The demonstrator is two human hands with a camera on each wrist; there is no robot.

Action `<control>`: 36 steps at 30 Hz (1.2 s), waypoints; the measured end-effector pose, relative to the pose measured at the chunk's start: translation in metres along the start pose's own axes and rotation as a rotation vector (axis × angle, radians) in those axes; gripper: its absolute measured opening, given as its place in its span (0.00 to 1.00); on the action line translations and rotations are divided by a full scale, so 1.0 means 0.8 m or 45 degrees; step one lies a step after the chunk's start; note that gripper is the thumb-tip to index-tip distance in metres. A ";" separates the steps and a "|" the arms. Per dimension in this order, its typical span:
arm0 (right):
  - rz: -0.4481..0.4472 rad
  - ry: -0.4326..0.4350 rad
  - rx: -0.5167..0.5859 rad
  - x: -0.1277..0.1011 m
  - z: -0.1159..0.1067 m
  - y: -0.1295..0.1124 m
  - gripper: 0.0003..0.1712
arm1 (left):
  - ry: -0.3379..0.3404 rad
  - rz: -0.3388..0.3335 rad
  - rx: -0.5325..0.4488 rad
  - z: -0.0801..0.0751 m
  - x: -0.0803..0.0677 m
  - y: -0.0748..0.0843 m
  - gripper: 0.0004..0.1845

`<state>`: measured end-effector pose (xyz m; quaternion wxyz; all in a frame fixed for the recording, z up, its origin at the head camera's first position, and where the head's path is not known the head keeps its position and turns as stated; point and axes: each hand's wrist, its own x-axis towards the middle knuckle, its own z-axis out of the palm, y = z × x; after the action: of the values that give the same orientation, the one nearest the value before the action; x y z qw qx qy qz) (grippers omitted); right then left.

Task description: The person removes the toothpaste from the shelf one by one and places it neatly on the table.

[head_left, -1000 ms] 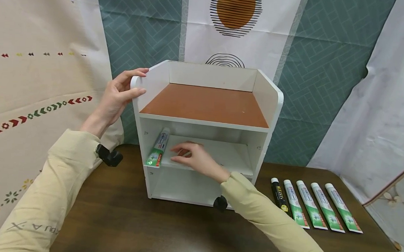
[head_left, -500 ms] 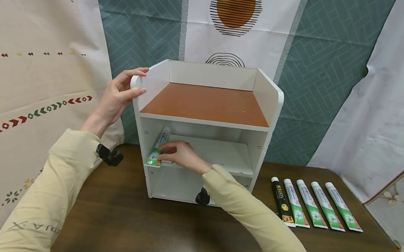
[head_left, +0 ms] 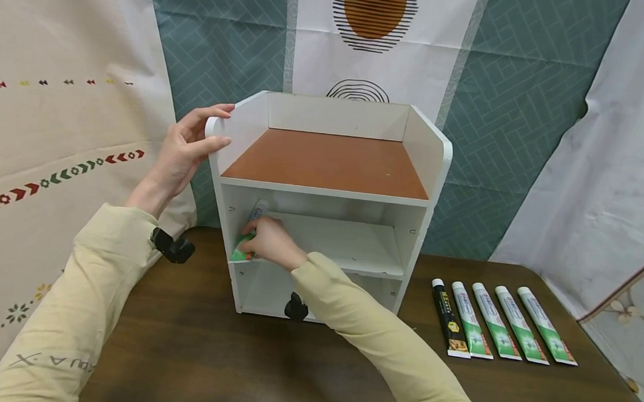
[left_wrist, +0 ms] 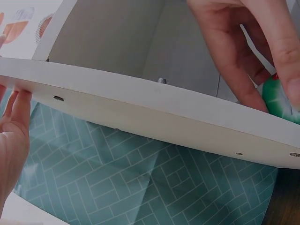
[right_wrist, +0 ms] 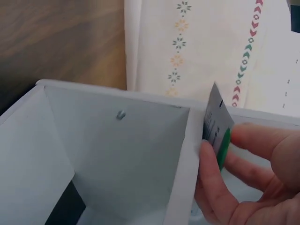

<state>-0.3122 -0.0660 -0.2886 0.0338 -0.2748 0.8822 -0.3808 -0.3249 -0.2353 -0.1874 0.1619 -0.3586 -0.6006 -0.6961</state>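
Note:
A small white shelf unit (head_left: 437,170) with a brown top board stands on the table. My left hand (head_left: 177,154) holds the upper edge of its left side panel, thumb and fingers on the panel. At the left end of the middle shelf board (head_left: 347,245) is a green and white toothpaste tube (head_left: 240,252). My right hand (head_left: 273,242) pinches this tube between thumb and fingers and covers its middle. In the right wrist view the flat end of the tube (right_wrist: 216,119) stands on edge, close to the board's front edge. The left wrist view shows its green part (left_wrist: 276,98).
To the right on the dark table (head_left: 313,370) lie a black toothpaste tube (head_left: 449,320) and several green and white toothpaste tubes (head_left: 500,322) in a row. Patterned cloths (head_left: 226,56) hang behind and beside the shelf unit.
My right hand has moved left from beside the tube and taken hold of it. The tube now looks turned more on edge. My left hand stays on the side panel.

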 end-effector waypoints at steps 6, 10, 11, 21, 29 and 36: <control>0.071 -0.015 0.088 0.003 -0.001 -0.001 0.15 | 0.001 -0.011 -0.016 0.001 0.001 0.000 0.17; 0.101 -0.036 0.158 0.002 -0.004 0.006 0.14 | 0.004 -0.024 -0.007 0.002 0.000 -0.001 0.17; 0.107 -0.042 0.174 0.001 -0.005 0.007 0.14 | 0.003 -0.025 -0.006 0.002 0.000 -0.002 0.17; 0.178 -0.183 0.386 -0.030 -0.033 0.023 0.15 | 0.005 -0.016 0.001 0.003 0.000 -0.003 0.17; 0.128 -0.265 0.479 -0.063 -0.057 0.054 0.15 | 0.008 -0.014 -0.003 0.003 0.000 -0.001 0.17; 0.017 -0.347 0.455 -0.090 -0.080 0.078 0.15 | 0.015 -0.005 -0.009 0.001 -0.001 0.000 0.17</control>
<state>-0.2970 0.0477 -0.2973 0.2033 -0.3076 0.7898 -0.4901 -0.3245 -0.2345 -0.1881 0.1627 -0.3538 -0.5979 -0.7006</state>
